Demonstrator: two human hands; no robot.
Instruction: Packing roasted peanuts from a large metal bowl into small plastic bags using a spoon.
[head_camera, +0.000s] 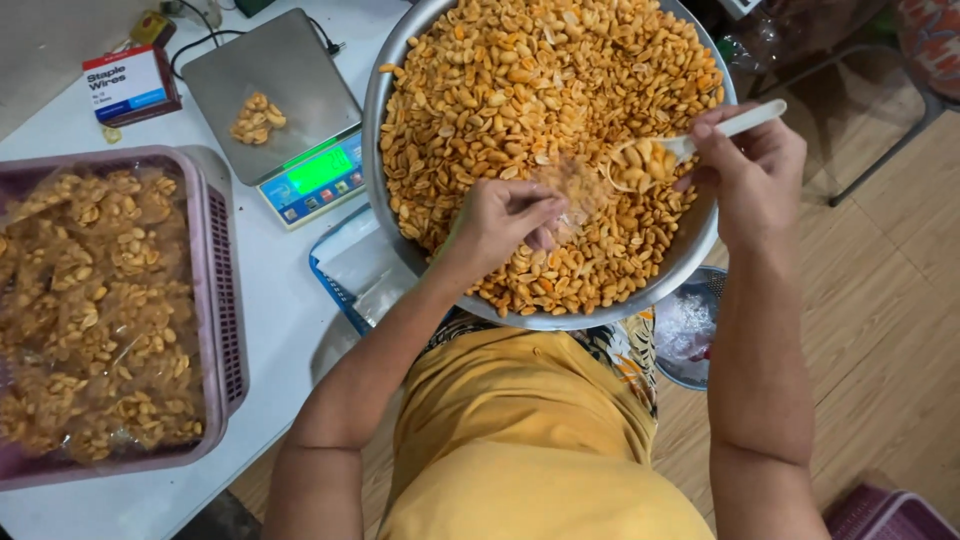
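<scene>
Head view is showing the left hand (498, 215) pinching a small clear plastic bag (572, 185) open over a big metal bowl (700, 235) heaped with roasted peanuts (520, 90). Its fingers are closing on the bag's rim, while the right hand (750, 170) is gripping a white spoon (700, 140) loaded with nuts just beside the bag's mouth. Left of the bowl, a scale (290, 110) is carrying a few peanuts, and a pink basket (215, 300) is holding filled bags. Nuts could be spilling if the limp mouth is sagging shut under the tilted spoon
</scene>
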